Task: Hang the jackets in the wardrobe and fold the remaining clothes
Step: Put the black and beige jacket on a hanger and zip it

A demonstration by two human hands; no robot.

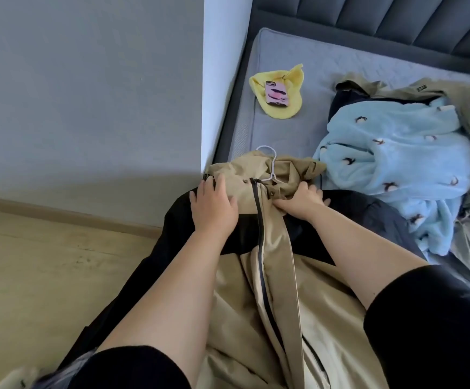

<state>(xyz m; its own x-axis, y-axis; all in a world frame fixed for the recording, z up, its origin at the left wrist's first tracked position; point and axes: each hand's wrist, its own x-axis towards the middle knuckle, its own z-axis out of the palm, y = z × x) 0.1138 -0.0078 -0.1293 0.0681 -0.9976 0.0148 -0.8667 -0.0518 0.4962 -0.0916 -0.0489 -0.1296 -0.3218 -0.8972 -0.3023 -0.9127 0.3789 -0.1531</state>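
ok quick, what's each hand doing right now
Left hand: open, fingers flat on the tan jacket.
Right hand: gripping the jacket near the collar.

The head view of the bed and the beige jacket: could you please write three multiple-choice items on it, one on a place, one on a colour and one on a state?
1. Where does the phone lie?
A. On the floor
B. On the yellow cloth
C. On the blue fleece

2. What colour is the fleece garment with the bird pattern?
A. Light blue
B. Red
C. White

3. How is the zip of the beige jacket?
A. Closed to the collar
B. Open
C. Torn off

Answers:
1 B: the phone sits on the cloth on the mattress.
2 A: its pile is pale blue.
3 B: the zip edges lie apart below the white hanger, between the left hand and right hand.
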